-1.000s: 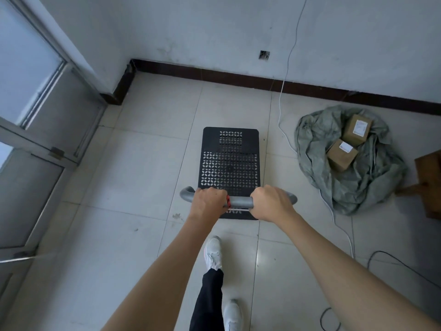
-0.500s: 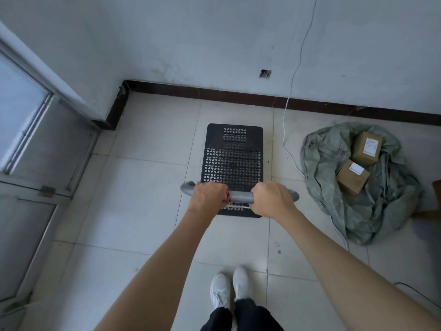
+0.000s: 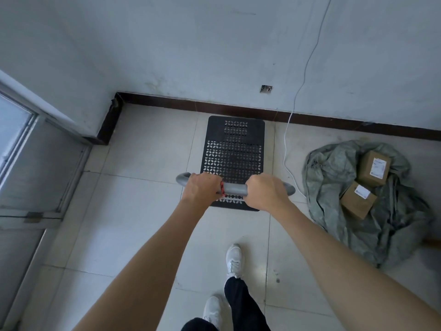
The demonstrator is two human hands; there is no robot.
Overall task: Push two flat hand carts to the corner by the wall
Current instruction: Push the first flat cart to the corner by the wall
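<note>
A flat hand cart with a black perforated deck (image 3: 235, 149) stands on the tiled floor, its far edge close to the dark baseboard (image 3: 214, 108) of the back wall. Its grey handle bar (image 3: 235, 188) runs across in front of me, with a red cord wound on it. My left hand (image 3: 201, 188) grips the bar's left part and my right hand (image 3: 267, 191) grips its right part. Only one cart is in view. The corner of the walls (image 3: 114, 103) lies to the cart's left.
A crumpled grey-green sack (image 3: 358, 211) with two cardboard boxes (image 3: 373, 170) on it lies on the floor to the right. A white cable (image 3: 286, 149) hangs down the wall and trails beside the cart. A metal-framed door (image 3: 31, 163) is on the left. My feet (image 3: 235, 259) are below.
The cart has rolled forward toward the back wall with me walking behind it; its far edge is now near the baseboard. Both hands kept their hold on the handle.
</note>
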